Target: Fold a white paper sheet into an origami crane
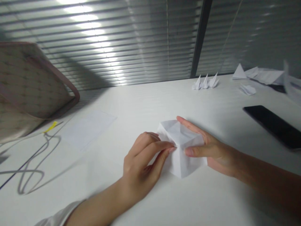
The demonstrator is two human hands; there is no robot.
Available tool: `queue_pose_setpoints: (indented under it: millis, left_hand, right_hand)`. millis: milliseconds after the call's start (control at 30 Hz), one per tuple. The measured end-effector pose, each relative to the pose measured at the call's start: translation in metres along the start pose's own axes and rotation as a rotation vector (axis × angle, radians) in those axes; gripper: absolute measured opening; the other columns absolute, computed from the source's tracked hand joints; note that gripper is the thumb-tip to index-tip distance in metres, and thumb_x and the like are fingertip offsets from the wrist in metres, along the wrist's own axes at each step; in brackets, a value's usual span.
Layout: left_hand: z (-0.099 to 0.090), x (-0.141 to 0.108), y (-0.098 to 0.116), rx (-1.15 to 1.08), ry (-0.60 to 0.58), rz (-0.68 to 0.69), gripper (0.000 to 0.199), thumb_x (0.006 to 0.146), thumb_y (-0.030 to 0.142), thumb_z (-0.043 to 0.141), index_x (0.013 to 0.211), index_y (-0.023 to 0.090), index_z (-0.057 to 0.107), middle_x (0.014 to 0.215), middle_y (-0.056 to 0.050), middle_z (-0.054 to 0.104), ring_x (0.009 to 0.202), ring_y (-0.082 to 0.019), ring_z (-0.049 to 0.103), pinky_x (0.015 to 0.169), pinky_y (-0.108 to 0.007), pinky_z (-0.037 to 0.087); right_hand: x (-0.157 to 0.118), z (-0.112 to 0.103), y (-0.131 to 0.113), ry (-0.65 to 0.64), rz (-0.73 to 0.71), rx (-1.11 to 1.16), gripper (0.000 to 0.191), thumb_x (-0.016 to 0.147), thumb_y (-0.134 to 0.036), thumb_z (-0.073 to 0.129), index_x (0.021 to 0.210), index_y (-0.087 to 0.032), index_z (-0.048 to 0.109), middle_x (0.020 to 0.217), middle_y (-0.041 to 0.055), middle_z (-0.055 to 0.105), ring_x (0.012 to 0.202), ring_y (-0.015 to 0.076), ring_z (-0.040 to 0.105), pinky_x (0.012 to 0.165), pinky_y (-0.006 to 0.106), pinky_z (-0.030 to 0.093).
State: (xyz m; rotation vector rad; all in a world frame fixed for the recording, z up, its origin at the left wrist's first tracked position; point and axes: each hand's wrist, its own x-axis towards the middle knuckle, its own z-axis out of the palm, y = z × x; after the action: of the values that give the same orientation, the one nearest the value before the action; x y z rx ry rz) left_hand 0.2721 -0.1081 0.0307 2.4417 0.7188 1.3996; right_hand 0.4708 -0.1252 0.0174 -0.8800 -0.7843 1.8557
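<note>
The folded sheet (183,163) is held between both hands above the pale surface (141,108), its creased panels spreading around a raised middle. It looks like thin white paper, so I judge it very light and easily bent, stiffer along its creases and floppy across the open panels. It should not be slippery, but a hard squeeze could crush a panel or add a stray crease. The best places to take hold are the layered folds near the centre and the broad panel at three o'clock, with a flat, gentle grip.

The left hand (141,160) reaches in from about eight o'clock, thumb and index finger nearly closed in a fine pinch on the paper at its centre. Its other fingers are curled. The right hand (216,152) comes from four o'clock and is more open — thumb lying on top of the right-hand panel, fingers supporting from behind, one fingertip showing past the twelve o'clock edge. How those hidden fingers press cannot be told.

Taking the folded sheet as the dial's middle, three small paper figures (205,83) stand in a row near one o'clock. Folded papers (268,75) lie between one and two, and a dark phone (275,125) between two and three. A flat sheet (88,128) is towards nine, with cables (23,180) beyond it and a bag (30,91) near ten.
</note>
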Motion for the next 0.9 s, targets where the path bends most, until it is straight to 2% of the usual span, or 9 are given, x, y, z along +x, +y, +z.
queue_pose_setpoints:
  millis: [200, 367, 567, 700, 800, 900]
  left_hand:
    - [0.0001, 0.0011, 0.0043, -0.001, -0.039, 0.007, 0.023, 0.076, -0.002, 0.067, 0.093, 0.014, 0.066, 0.075, -0.002, 0.060, 0.075, -0.015, 0.056, 0.075, -0.037, 0.053]
    - [-0.0016, 0.0030, 0.0067, 0.010, -0.094, 0.066, 0.027, 0.075, -0.003, 0.066, 0.096, 0.015, 0.064, 0.085, -0.006, 0.067, 0.081, -0.018, 0.061, 0.078, -0.039, 0.054]
    - [-0.0016, 0.0042, 0.0075, 0.031, -0.082, 0.088, 0.028, 0.075, -0.003, 0.066, 0.097, 0.016, 0.064, 0.087, -0.006, 0.069, 0.081, -0.018, 0.065, 0.076, -0.037, 0.055]
    - [-0.0015, 0.0035, 0.0086, 0.070, -0.084, 0.114, 0.030, 0.074, -0.004, 0.067, 0.098, 0.015, 0.063, 0.087, -0.006, 0.071, 0.082, -0.018, 0.066, 0.077, -0.036, 0.055]
    - [-0.0007, 0.0018, 0.0084, 0.016, -0.065, 0.079, 0.027, 0.075, -0.001, 0.067, 0.096, 0.015, 0.063, 0.086, -0.005, 0.071, 0.079, -0.017, 0.066, 0.074, -0.033, 0.055]
    - [0.0002, 0.0005, 0.0070, -0.086, -0.071, -0.011, 0.023, 0.079, 0.002, 0.065, 0.096, 0.018, 0.064, 0.086, -0.003, 0.070, 0.079, -0.017, 0.065, 0.071, -0.032, 0.055]
  right_hand:
    - [-0.0011, 0.0008, 0.0025, 0.003, -0.042, -0.037, 0.088, 0.064, -0.020, 0.082, 0.139, -0.032, 0.038, 0.128, 0.0028, 0.059, 0.115, 0.0221, 0.055, 0.105, 0.042, 0.032]
    - [-0.0017, 0.0032, 0.0032, 0.040, -0.088, -0.043, 0.083, 0.067, -0.019, 0.080, 0.138, -0.033, 0.040, 0.121, 0.0021, 0.062, 0.112, 0.0219, 0.056, 0.103, 0.042, 0.035]
    - [-0.0029, 0.0082, 0.0034, 0.109, -0.121, -0.059, 0.084, 0.063, -0.021, 0.082, 0.136, -0.034, 0.042, 0.106, 0.0010, 0.067, 0.102, 0.0222, 0.060, 0.097, 0.043, 0.040]
    - [-0.0041, 0.0098, 0.0046, 0.098, -0.081, -0.013, 0.083, 0.064, -0.022, 0.081, 0.137, -0.034, 0.041, 0.106, 0.0003, 0.066, 0.103, 0.0214, 0.060, 0.098, 0.042, 0.039]
    - [-0.0049, 0.0095, 0.0051, 0.069, -0.088, -0.022, 0.082, 0.065, -0.023, 0.081, 0.137, -0.034, 0.041, 0.110, 0.0006, 0.065, 0.105, 0.0212, 0.059, 0.098, 0.042, 0.039]
    - [-0.0054, 0.0081, 0.0049, 0.043, -0.121, -0.075, 0.082, 0.066, -0.022, 0.080, 0.137, -0.036, 0.041, 0.107, 0.0003, 0.066, 0.102, 0.0211, 0.059, 0.096, 0.042, 0.041]
